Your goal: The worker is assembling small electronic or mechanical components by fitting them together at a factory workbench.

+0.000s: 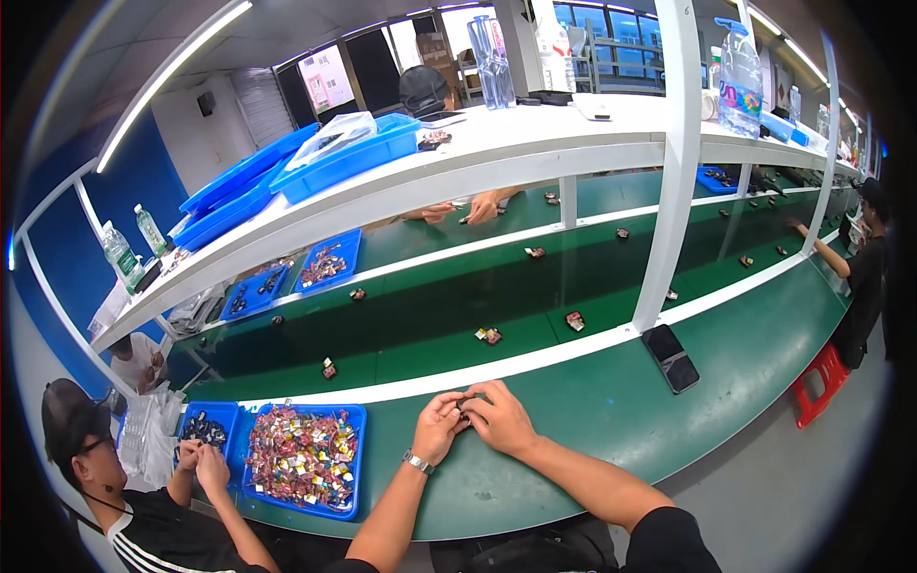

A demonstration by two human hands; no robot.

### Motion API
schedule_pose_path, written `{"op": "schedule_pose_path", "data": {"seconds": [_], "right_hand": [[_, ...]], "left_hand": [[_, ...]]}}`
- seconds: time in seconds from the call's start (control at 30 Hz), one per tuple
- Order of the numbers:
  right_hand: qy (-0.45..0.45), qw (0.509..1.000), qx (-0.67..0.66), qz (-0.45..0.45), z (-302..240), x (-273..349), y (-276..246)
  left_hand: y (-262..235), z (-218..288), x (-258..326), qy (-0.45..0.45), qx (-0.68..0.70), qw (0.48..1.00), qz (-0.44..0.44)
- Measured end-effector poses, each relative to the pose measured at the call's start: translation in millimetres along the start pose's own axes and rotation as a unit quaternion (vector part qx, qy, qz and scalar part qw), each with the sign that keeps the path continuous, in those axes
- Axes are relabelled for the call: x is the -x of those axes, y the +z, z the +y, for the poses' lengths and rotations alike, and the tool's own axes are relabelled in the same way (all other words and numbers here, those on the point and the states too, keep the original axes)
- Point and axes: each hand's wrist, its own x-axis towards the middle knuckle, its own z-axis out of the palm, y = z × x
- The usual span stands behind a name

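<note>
Over the green bench (573, 435), my left hand (438, 427) and my right hand (501, 418) meet fingertip to fingertip. Pinched between them is a small dark part (464, 413), mostly covered by my fingers, so its exact kind does not show. A metal-banded watch sits on my left wrist. To the left of my left hand lies a blue tray (361, 463) heaped with small reddish, white and yellow pieces. Beyond it, a smaller blue tray (229, 411) holds black parts.
A dark phone (671, 359) lies right of my hands, beside a white post (659, 229). Small parts (574, 321) are scattered along the green belt (430, 334). A co-worker (105, 468) sits at left; another person (864, 272) is at far right. A white shelf (535, 143) spans overhead.
</note>
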Motion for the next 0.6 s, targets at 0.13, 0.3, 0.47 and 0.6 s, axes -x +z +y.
{"op": "schedule_pose_path", "data": {"seconds": [0.13,0.3,0.47,0.6], "right_hand": [[-0.045,0.998,0.031,-0.012,5,-1,1],[-0.053,0.997,0.059,-0.017,1,0,5],[-0.052,0.992,0.119,-0.004,5,4,11],[-0.048,0.991,0.122,0.001,5,6,15]], "left_hand": [[5,4,1,-0.016,-0.006,1.000,0.009],[5,5,2,-0.011,-0.008,1.000,0.012],[6,5,0,-0.021,-0.024,0.999,0.014],[5,5,1,-0.019,-0.025,0.999,0.015]]}}
